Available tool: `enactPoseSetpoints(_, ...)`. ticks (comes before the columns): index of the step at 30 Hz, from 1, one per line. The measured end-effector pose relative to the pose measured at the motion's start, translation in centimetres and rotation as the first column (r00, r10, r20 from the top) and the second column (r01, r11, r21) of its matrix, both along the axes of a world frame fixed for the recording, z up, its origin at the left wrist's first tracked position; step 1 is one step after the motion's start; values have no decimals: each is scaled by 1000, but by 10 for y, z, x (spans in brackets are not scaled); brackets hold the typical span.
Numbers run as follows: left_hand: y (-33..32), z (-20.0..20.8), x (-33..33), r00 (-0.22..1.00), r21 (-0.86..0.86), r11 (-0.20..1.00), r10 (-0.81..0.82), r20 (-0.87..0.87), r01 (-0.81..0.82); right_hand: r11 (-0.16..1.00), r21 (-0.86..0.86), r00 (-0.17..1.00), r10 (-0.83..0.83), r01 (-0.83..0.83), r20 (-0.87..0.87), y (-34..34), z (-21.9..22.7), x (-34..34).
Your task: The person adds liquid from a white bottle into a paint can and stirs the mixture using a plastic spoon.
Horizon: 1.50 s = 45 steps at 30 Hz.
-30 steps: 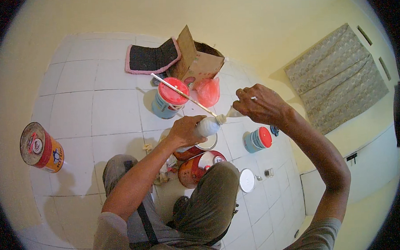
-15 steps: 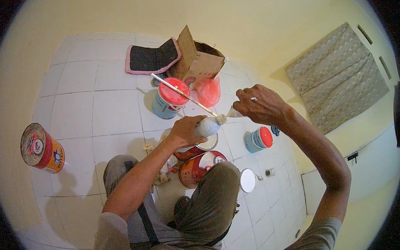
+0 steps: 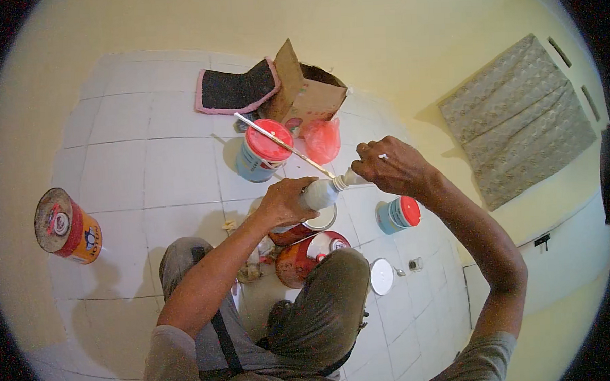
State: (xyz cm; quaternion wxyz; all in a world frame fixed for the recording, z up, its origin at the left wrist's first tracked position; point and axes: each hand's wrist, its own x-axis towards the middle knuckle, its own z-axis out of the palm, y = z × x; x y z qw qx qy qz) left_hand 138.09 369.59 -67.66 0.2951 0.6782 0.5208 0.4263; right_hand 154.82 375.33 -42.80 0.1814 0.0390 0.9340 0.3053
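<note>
My left hand (image 3: pixel 283 204) is wrapped round a translucent plastic bottle (image 3: pixel 319 195) with whitish contents, its mouth tilted up to the right. Fingers curled, my right hand (image 3: pixel 397 167) grips a small translucent whitish container (image 3: pixel 353 177) at the bottle's mouth; its exact kind is partly hidden by the fingers. A white spot marks the back of that hand. Below the bottle stands an uncovered tin (image 3: pixel 325 219), partly covered by my left hand. Beside it is a red metal can (image 3: pixel 297 266), partly behind my knee.
A long stick (image 3: pixel 267 134) lies across a blue bucket with a red lid (image 3: pixel 255 164). Behind are a pink plastic bag (image 3: pixel 322 142), an open cardboard box (image 3: pixel 311 98) and a black mat (image 3: pixel 236 88). Around me stand an orange can (image 3: pixel 82 234), a small blue tub (image 3: pixel 392 216) and a white lid (image 3: pixel 381 276).
My right hand has lowered slightly and brought the whitish container against the bottle's mouth. My left hand still holds the bottle in nearly the same place. The view has shifted slightly.
</note>
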Motion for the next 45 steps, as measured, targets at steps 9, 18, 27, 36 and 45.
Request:
enactPoseSetpoints(9,-2,-2,-8,996,30,997,79,-34,-78,988,-137,977,-102,77,-188,25,-32,32)
enactPoseSetpoints(18,-1,-20,-25,985,95,983,162,-56,-157,913,-379,809,-334,150,-483,40,-75,52)
enactPoseSetpoints(27,-12,-3,-43,974,-58,979,186,-130,-194,825,-486,803,-485,288,-348,87,-227,75)
enactPoseSetpoints(36,-11,-7,-52,969,-76,973,206,-135,-217,794,-484,862,-486,368,-143,114,-317,58)
enactPoseSetpoints(45,-6,-8,-47,981,-88,982,157,-113,-167,712,-431,802,-596,554,47,130,-373,38)
